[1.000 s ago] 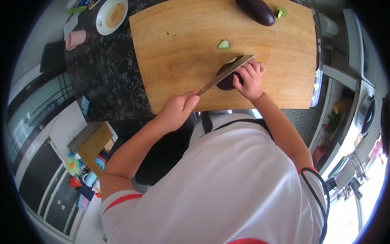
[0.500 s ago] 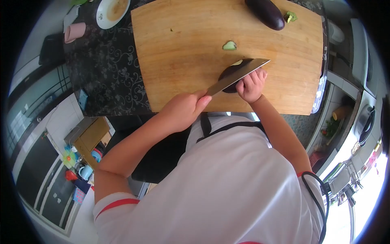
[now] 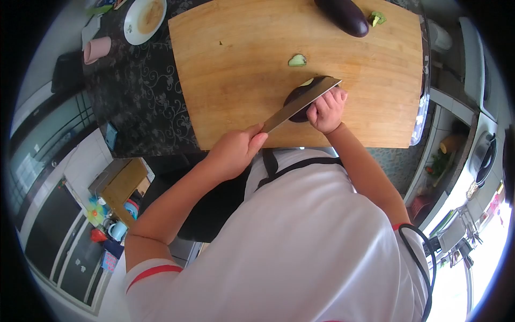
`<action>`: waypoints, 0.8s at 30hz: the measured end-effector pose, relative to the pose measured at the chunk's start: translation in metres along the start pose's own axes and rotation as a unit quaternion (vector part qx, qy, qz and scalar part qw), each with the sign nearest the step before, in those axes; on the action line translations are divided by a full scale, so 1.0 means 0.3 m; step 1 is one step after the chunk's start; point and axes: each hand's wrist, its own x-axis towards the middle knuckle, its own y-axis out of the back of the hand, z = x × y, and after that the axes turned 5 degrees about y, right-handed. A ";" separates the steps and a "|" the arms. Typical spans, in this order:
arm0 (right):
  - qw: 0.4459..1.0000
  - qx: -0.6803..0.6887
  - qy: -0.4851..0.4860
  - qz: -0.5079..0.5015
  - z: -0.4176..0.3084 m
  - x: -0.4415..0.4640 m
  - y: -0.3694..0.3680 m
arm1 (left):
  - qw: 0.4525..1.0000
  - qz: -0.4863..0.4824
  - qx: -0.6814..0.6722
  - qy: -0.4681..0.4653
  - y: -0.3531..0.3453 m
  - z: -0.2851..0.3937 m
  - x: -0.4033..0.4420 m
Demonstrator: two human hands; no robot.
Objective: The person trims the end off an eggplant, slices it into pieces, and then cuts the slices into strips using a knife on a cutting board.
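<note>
My left hand [image 3: 235, 152] is closed around the handle of a wide-bladed kitchen knife [image 3: 294, 109]. The blade slants up to the right across a dark purple eggplant piece [image 3: 296, 94], whose pale cut face shows at the top. My right hand [image 3: 328, 110] has its fingers curled against the eggplant piece, on the right side of the blade. Part of the piece is hidden by the blade and fingers. Above it on the wooden cutting board [image 3: 230, 86] lies a small pale green eggplant scrap [image 3: 297, 60].
A whole eggplant [image 3: 344, 17] and a green stem end [image 3: 377, 19] lie at the board's far right. On the dark patterned table, a white plate [image 3: 130, 33] and a pink cup [image 3: 97, 49] stand to the left. A stove counter runs along the right.
The knife and my left hand have drawn back slightly toward the lower left. My right hand still rests at the eggplant piece. The whole view has shifted a little.
</note>
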 end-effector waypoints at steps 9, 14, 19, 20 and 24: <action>1.000 0.012 -0.012 -0.020 -0.006 -0.004 -0.001 | 0.999 0.007 -0.002 -0.050 -0.035 0.017 0.152; 1.000 0.022 -0.020 -0.010 0.000 -0.006 -0.006 | 0.999 -0.024 0.011 0.027 0.012 -0.013 0.052; 0.999 0.030 -0.015 -0.005 0.010 -0.010 -0.013 | 0.997 0.021 0.047 -0.050 -0.090 -0.096 0.240; 0.999 0.034 -0.017 -0.007 0.010 -0.021 -0.006 | 0.996 0.042 0.046 -0.063 -0.111 -0.097 0.250; 1.000 0.027 -0.014 -0.003 -0.003 -0.008 -0.003 | 0.990 0.100 -0.007 -0.097 -0.144 -0.120 0.243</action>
